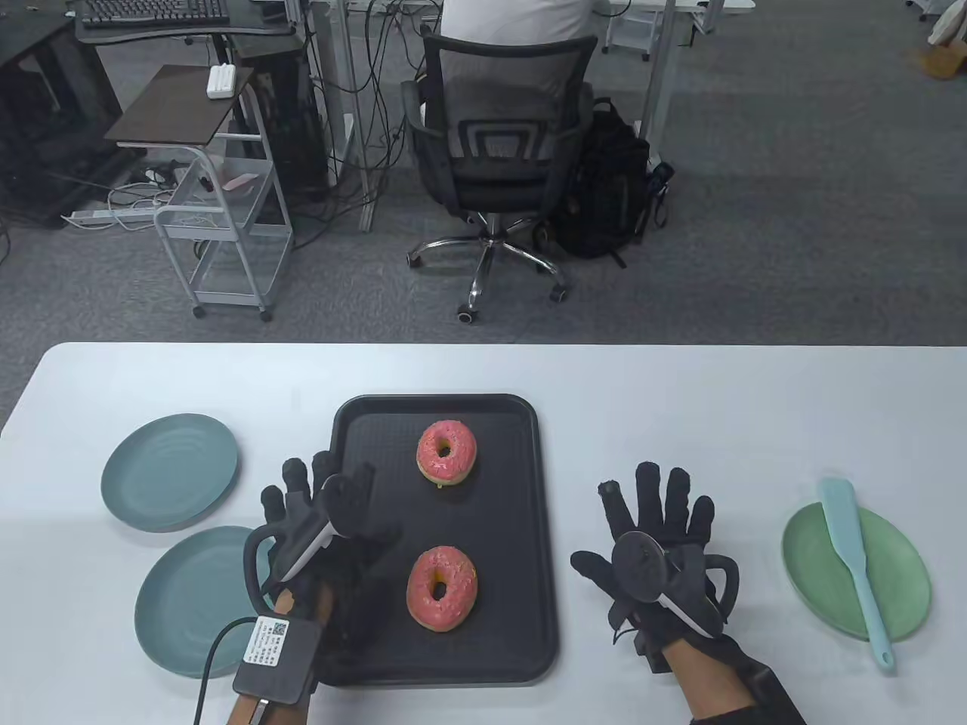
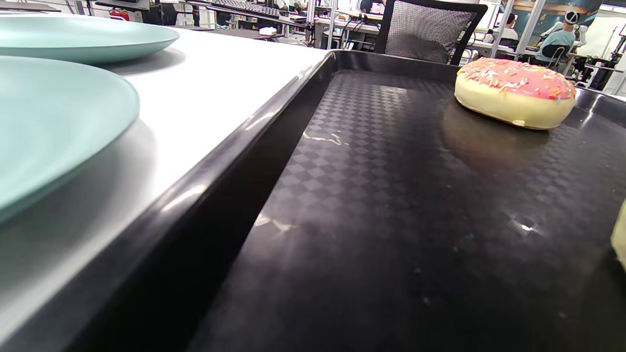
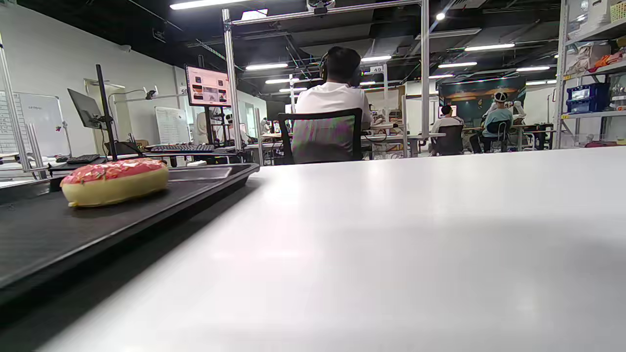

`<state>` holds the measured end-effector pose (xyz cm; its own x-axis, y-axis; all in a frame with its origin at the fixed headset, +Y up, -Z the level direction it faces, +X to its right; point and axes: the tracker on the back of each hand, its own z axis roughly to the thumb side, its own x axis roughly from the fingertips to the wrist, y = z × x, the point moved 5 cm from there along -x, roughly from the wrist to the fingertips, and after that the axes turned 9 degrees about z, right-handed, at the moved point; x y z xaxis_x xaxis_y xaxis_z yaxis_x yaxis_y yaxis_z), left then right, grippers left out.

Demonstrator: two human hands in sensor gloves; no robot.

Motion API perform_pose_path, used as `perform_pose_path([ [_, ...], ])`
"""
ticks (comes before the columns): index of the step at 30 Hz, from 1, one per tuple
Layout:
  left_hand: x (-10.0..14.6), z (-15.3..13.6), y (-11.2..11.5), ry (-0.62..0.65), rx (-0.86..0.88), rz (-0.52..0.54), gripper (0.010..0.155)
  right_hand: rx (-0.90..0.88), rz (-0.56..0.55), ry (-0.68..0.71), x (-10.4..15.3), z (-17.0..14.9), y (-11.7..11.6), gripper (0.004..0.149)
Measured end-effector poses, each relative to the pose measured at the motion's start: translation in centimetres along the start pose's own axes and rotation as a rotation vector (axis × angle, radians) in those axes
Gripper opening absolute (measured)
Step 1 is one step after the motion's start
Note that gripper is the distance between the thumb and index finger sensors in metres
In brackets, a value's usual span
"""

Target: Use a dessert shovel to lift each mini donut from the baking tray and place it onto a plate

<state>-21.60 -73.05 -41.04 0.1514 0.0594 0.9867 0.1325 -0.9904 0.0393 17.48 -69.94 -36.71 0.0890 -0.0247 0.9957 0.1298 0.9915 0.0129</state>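
pink donuts (image 1: 446,451): 2 on tray (image 1: 363,423) | plates (image 1: 170,470): 3 | shovel (image 1: 854,555): 1 | both hands' fingers (image 1: 650,491) spread, holding nothing

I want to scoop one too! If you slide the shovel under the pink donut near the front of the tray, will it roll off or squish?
The near donut lies flat on the tray, so it probably won't roll. It looks puffy and may be soft, so go gently. The shovel blade looks narrower than the donut, so it might tip off sideways.

White table (image 1: 680,393), black baking tray (image 1: 355,423), two teal plates (image 1: 170,472), green plate (image 1: 906,581)
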Motion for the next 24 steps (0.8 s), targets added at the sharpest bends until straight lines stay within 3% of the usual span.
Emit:
perform_pose_path([
  [24,-0.1,-1.2,-0.5,-0.032,0.028,0.008,0.089,0.028,0.037,0.021,0.0,0.6,-0.6,0.095],
])
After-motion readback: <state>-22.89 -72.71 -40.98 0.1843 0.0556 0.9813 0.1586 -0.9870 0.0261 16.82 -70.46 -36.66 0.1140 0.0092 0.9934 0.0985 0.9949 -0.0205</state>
